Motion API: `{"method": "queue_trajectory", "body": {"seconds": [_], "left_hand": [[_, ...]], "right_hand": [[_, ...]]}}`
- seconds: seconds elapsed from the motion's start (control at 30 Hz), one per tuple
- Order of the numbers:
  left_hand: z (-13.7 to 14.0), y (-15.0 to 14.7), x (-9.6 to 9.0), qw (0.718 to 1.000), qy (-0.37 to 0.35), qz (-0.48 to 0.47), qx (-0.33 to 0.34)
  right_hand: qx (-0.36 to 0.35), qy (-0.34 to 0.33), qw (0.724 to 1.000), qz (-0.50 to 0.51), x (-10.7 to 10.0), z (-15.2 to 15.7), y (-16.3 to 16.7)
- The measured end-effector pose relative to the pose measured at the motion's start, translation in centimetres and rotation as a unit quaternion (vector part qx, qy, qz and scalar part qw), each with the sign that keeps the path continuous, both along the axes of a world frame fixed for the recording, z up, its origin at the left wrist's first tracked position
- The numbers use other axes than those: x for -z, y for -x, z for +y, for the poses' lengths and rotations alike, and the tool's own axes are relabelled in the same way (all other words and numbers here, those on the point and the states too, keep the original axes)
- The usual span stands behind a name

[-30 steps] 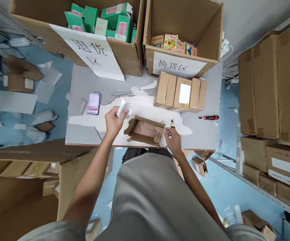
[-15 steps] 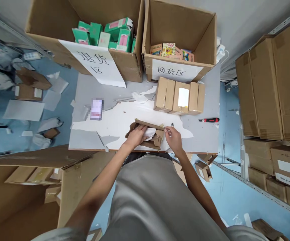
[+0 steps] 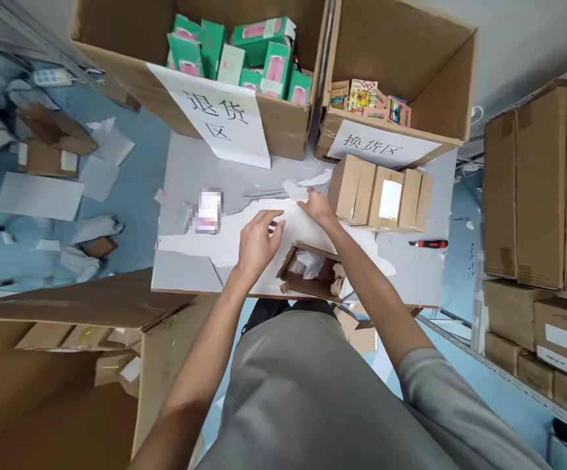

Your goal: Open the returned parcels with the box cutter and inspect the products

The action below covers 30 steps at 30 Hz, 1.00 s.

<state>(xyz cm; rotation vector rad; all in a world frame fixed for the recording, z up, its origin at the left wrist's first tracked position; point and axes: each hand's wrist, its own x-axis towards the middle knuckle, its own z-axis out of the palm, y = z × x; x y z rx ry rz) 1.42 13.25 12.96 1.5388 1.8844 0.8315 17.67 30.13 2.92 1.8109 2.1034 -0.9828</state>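
Observation:
My left hand [image 3: 259, 243] hovers over the white-topped part of the table, its fingers apart and nothing in them. Farther forward, my right hand [image 3: 317, 206] pinches the edge of a crumpled white paper scrap [image 3: 294, 190]. Between my forearms, near the table's front edge, lies a small opened cardboard box [image 3: 288, 282] with ragged flaps. Crumpled white paper [image 3: 309, 264] sits inside that box. Just right of my right hand stands a row of closed small cartons [image 3: 355, 189].
Two large cartons line the back: the left one [image 3: 286, 127] holds green boxes [image 3: 274, 68], the right one [image 3: 447, 124] small colourful boxes [image 3: 362, 94]. A blurred phone-like item [image 3: 209, 210] lies left; a red-black utility knife [image 3: 429, 244] lies right. A big carton [image 3: 166, 365] stands at lower left.
Both hands have left the small opened box, which now rests on the table with paper inside. My right hand has reached forward to the paper scrap; my left has lifted away, fingers apart.

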Motion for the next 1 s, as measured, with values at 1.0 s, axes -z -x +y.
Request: {"method": "queue_trajectory", "body": {"seconds": [1.0], "left_hand": [[-9.1,-0.7,7.8,0.978,0.165,-0.131,-0.005]], "right_hand": [[0.019,-0.109,0.990,0.083,-9.2,-22.4,-12.0]]}}
